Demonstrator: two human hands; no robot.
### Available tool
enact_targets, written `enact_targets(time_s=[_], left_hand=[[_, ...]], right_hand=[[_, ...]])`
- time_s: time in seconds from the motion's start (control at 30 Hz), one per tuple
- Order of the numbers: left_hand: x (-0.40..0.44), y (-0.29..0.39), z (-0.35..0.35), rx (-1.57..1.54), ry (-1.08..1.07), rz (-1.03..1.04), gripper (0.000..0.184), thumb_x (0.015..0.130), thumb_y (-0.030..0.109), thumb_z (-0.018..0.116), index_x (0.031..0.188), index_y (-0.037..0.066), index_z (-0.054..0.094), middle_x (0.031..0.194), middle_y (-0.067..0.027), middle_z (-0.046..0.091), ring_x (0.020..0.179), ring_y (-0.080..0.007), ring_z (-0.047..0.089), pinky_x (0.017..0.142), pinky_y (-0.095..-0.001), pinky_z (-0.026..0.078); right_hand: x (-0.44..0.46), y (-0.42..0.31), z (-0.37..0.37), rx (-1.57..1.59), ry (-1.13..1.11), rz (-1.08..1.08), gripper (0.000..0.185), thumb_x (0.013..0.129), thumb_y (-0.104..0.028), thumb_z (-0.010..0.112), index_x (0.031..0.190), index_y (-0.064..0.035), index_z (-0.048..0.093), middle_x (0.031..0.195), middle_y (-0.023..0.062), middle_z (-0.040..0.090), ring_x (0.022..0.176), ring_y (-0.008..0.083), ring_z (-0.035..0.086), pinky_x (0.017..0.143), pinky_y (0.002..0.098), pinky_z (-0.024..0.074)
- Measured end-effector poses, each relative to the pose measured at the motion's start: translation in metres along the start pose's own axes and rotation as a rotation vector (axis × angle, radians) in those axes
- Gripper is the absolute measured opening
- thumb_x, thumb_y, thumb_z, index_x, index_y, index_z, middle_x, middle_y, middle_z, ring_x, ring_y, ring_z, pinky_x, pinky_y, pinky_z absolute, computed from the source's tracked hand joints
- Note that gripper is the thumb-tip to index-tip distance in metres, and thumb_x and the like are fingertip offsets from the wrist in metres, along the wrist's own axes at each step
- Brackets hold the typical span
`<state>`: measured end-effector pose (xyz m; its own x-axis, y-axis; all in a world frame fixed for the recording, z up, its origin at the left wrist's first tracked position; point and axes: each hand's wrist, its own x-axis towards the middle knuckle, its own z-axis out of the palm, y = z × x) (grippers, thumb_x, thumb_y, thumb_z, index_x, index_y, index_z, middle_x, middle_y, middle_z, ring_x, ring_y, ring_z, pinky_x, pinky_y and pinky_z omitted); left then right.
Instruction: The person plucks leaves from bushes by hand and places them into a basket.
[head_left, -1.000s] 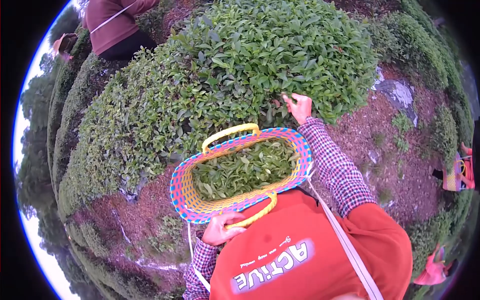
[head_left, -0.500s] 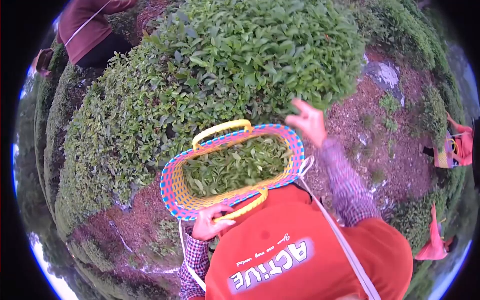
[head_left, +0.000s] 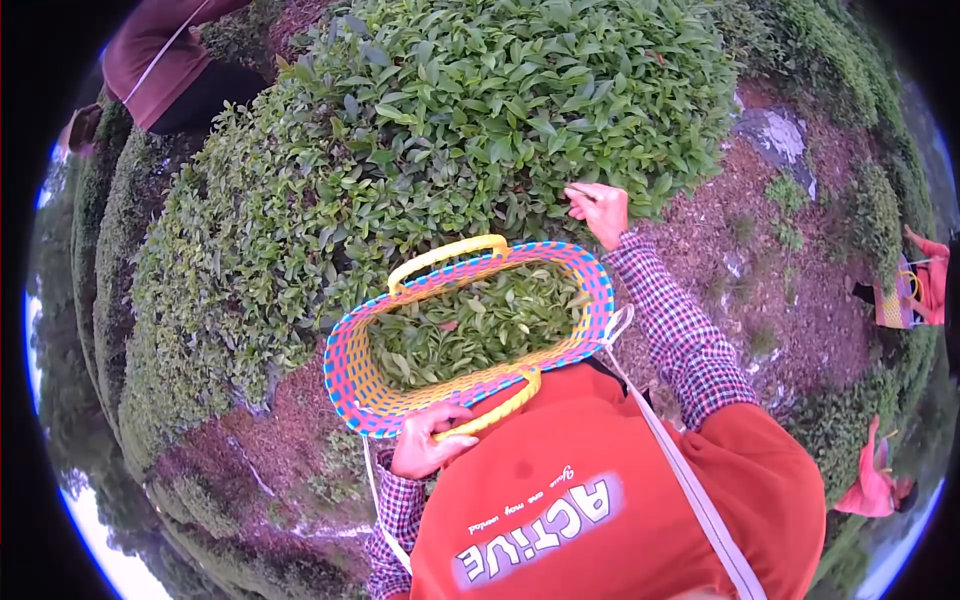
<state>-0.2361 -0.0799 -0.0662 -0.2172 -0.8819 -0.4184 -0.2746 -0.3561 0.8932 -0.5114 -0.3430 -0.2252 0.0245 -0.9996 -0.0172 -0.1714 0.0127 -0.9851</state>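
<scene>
A woven basket (head_left: 345, 350) in pink, blue and yellow hangs at my front on a white strap (head_left: 690, 480). Plucked green leaves (head_left: 470, 325) lie inside it. My left hand (head_left: 425, 442) grips the near yellow handle (head_left: 505, 405) at its left end, beside the rim. My right hand (head_left: 600, 212) is just beyond the basket's right end, at the lower edge of a leafy bush (head_left: 520, 100). Its fingers are pinched together; whatever may be between them is too small to make out.
A person in a dark red top (head_left: 165, 55) stands at the upper left among the bushes. Two people in pinkish red are at the far right, one beside a basket (head_left: 893, 305). A grey rock (head_left: 775, 135) lies on the brown ground right of the bush.
My right hand has moved slightly up and left to the bush edge, and its spread fingers have come together. My left hand stays on the basket handle.
</scene>
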Motion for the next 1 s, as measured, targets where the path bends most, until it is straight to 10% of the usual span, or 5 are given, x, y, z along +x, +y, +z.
enact_targets(time_s=[0.4, 0.53, 0.67, 0.8, 1.0], left_hand=[[0.016, 0.016, -0.009, 0.065, -0.031, -0.082, 0.028, 0.070, 0.015, 0.070, 0.091, -0.002, 0.060, 0.075, -0.0076, 0.062, 0.059, -0.0108, 0.058, 0.053, -0.0233, 0.046], [0.019, 0.028, -0.016, 0.066, -0.100, -0.128, 0.028, 0.072, 0.018, 0.069, 0.091, 0.000, 0.060, 0.066, -0.0051, 0.060, 0.049, -0.0075, 0.052, 0.046, -0.0229, 0.041], [0.014, 0.016, -0.014, 0.092, -0.131, -0.088, 0.029, 0.072, 0.016, 0.068, 0.094, -0.001, 0.059, 0.061, -0.0026, 0.057, 0.049, -0.0064, 0.049, 0.045, -0.0211, 0.038], [0.008, 0.003, -0.011, 0.007, -0.149, -0.112, 0.030, 0.074, 0.013, 0.066, 0.096, -0.003, 0.056, 0.069, -0.0047, 0.059, 0.059, -0.0073, 0.054, 0.051, -0.0207, 0.042], [-0.002, -0.007, -0.006, -0.036, -0.175, -0.184, 0.029, 0.075, 0.011, 0.064, 0.097, -0.005, 0.055, 0.085, -0.0083, 0.060, 0.073, -0.0110, 0.060, 0.061, -0.0228, 0.047]], right_hand=[[-0.016, -0.106, -0.021, 0.158, 0.064, -0.086, 0.015, 0.077, -0.006, 0.063, 0.089, 0.0031, 0.063, 0.072, 0.0089, 0.062, 0.057, 0.0130, 0.060, 0.047, 0.0228, 0.0490], [-0.068, -0.071, -0.014, -0.315, -0.601, -0.377, 0.044, 0.067, -0.017, 0.071, 0.105, 0.0014, 0.057, 0.087, 0.0147, 0.063, 0.062, 0.0127, 0.062, 0.055, 0.0243, 0.0503], [-0.031, -0.045, -0.030, -0.514, -0.392, 0.114, 0.053, 0.068, -0.023, 0.069, 0.117, -0.0106, 0.051, 0.068, 0.0102, 0.063, 0.054, 0.0177, 0.060, 0.053, 0.0284, 0.0479], [-0.006, 0.001, 0.011, -0.439, -0.204, -0.441, 0.035, 0.071, -0.024, 0.066, 0.102, -0.0060, 0.061, 0.069, 0.0132, 0.061, 0.050, 0.0237, 0.057, 0.053, 0.0318, 0.0468], [-0.028, -0.001, 0.020, 0.210, -0.096, 0.185, 0.020, 0.082, -0.016, 0.059, 0.083, 0.0033, 0.063, 0.069, 0.0082, 0.062, 0.053, 0.0119, 0.059, 0.048, 0.0225, 0.0481]])
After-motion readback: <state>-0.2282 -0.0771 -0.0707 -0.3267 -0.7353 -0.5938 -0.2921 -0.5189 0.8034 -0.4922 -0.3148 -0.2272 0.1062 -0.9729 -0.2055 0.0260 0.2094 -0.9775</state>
